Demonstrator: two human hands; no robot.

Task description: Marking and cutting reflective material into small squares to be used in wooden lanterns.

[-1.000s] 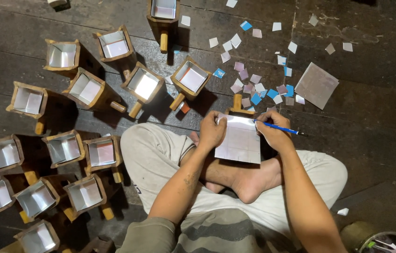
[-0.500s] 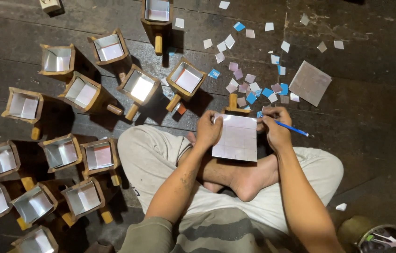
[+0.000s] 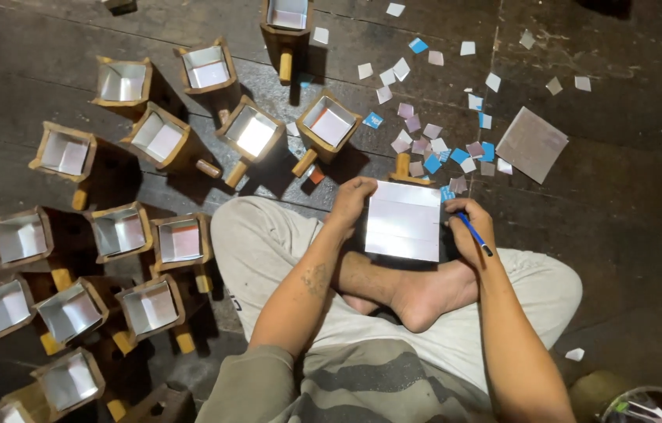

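A square silvery sheet (image 3: 404, 221) is held over the crossed legs of a seated person, near the middle of the scene and just above a bare foot (image 3: 425, 294). Its left edge is gripped by the left hand (image 3: 352, 200), whose fingers are curled around that edge with the thumb on top. Its right edge is touched by the right hand (image 3: 468, 227), which is closed around a blue pen (image 3: 475, 234) (the pen points down and to the right, away from the sheet).

On the dark wooden floor (image 3: 644, 219) to the left, many small wooden boxes with short handles (image 3: 160, 135) are stood in loose rows, each lined with shiny sheet inside; one of them (image 3: 329, 125) lies just beyond the left hand. Farther off and to the right, small square scraps of white, pale pink and blue paper (image 3: 432, 145) are scattered. A second, larger square sheet (image 3: 532, 144) is laid flat at the far right of the scraps, well apart from both hands. At the near right corner the rim of a round container (image 3: 640, 403) is partly seen.
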